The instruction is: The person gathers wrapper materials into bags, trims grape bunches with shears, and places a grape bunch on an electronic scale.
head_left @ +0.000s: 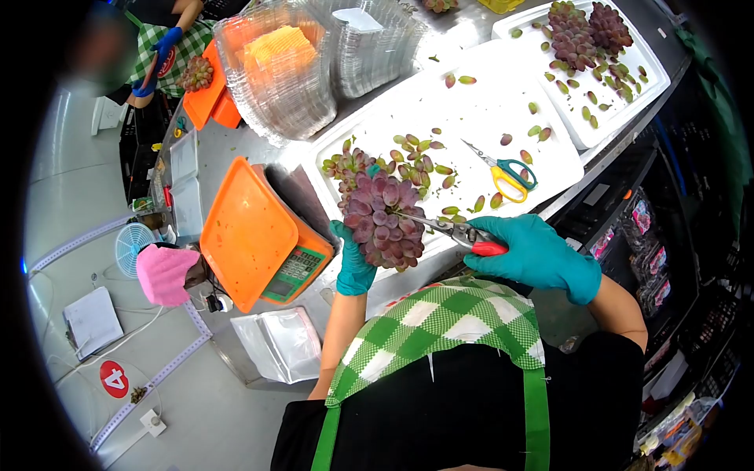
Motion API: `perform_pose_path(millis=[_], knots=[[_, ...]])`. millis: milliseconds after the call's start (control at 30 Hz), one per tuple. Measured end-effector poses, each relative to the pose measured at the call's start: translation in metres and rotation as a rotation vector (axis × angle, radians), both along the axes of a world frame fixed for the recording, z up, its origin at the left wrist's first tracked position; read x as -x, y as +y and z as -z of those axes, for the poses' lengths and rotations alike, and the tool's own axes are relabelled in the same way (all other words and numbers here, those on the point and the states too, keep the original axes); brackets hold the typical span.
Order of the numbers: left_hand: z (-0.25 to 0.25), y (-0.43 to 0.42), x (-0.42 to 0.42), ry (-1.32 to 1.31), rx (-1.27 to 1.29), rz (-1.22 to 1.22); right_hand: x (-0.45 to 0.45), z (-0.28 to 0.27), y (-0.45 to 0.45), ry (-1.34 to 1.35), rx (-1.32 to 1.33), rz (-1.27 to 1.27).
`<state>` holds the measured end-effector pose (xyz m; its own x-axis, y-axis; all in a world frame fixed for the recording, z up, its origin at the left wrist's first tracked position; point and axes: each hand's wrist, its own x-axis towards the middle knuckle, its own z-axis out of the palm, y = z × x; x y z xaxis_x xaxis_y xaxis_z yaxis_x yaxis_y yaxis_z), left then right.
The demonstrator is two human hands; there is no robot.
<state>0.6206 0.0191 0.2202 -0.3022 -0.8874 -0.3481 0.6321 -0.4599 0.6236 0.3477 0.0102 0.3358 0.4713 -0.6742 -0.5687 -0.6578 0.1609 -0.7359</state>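
My left hand [353, 263], in a teal glove, holds a purple rosette succulent [383, 220] from its left and underside. My right hand [522, 250], gloved too, is closed around red-handled pliers [471, 237], whose long thin tips reach into the middle of the rosette. Behind the rosette, a smaller succulent cluster [345, 166] lies in a white tray [503, 86] with loose green and reddish leaves [420, 165]. Scissors [510, 177] with yellow and teal handles rest in this tray, to the right of the leaves.
An orange scale [250, 231] stands left of the tray, with plastic bags [279, 345] nearer me. Stacked clear containers [275, 71] are behind. A second white tray [581, 133] holds succulents and leaves. Another person's blue-gloved hand [166, 43] shows at upper left.
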Motion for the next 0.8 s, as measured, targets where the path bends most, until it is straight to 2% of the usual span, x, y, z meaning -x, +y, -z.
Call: perform_pose_path(millis=[233,333,567,800], knots=[[0.000,-0.009,0.013,0.121,0.043,0.006,0.004,-0.005,0.000,0.041,0.101,0.138],[-0.002,-0.014,0.016,0.137,0.048,-0.004,0.002,0.009,0.004,-0.066,0.122,0.370],[-0.005,-0.009,0.013,0.162,0.047,-0.074,-0.002,0.014,0.007,-0.090,0.070,0.313],[-0.012,0.000,-0.001,0.183,-0.006,0.029,-0.006,0.006,0.005,-0.172,0.239,0.211]])
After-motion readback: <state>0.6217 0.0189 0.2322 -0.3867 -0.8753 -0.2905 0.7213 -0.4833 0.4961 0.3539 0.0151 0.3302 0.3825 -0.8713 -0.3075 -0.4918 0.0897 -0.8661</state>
